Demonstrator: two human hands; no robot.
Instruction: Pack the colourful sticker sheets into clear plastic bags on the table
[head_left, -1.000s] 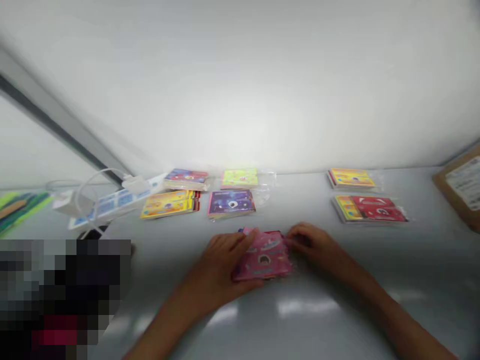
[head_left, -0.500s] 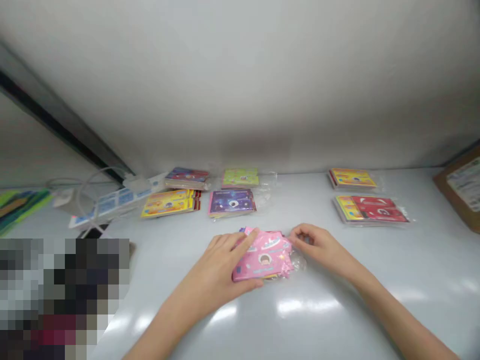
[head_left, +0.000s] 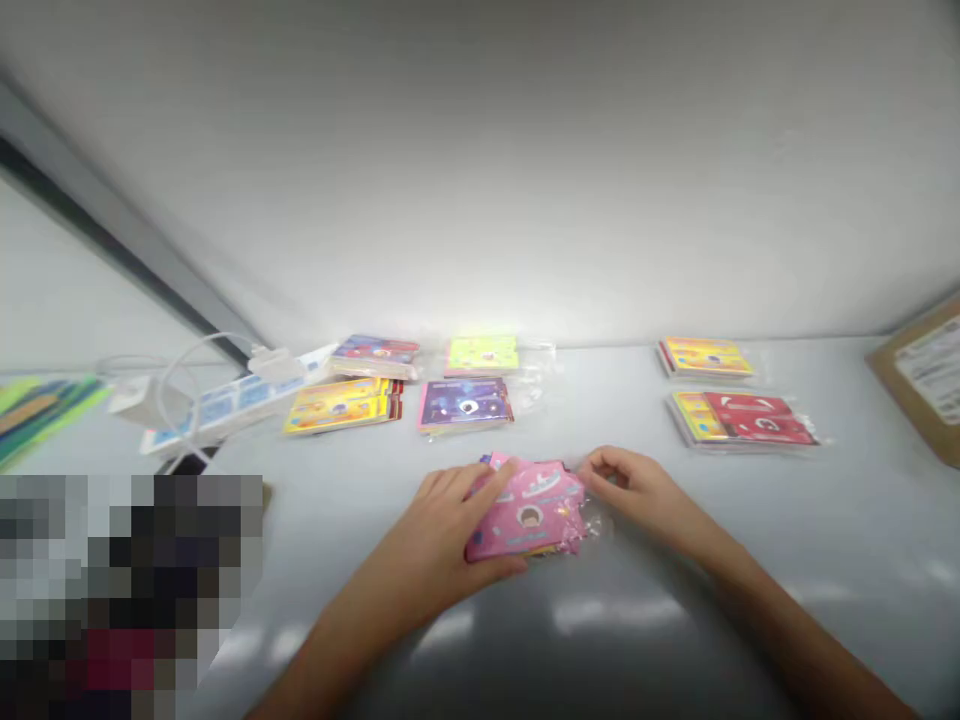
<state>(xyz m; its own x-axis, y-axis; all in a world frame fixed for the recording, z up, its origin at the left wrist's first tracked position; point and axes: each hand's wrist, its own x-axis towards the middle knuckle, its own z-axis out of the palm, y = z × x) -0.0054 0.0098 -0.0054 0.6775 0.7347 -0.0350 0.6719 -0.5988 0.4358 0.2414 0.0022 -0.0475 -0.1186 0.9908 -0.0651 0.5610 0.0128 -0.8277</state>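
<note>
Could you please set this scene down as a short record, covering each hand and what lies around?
left hand: holds the pink card pack by its left side, thumb along the near edge
right hand: fingertips together at the pack's right edge; grip on the clear wrapper unclear
back left: blue-and-red stack, yellow stack, green pack, purple pack
back right: yellow-topped pack, red-and-yellow pack
far left: power strip
far right: cardboard box with white label

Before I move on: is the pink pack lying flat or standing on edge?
The pink pack lies flat: its printed face shows upward, with the left hand over its left side.
</note>
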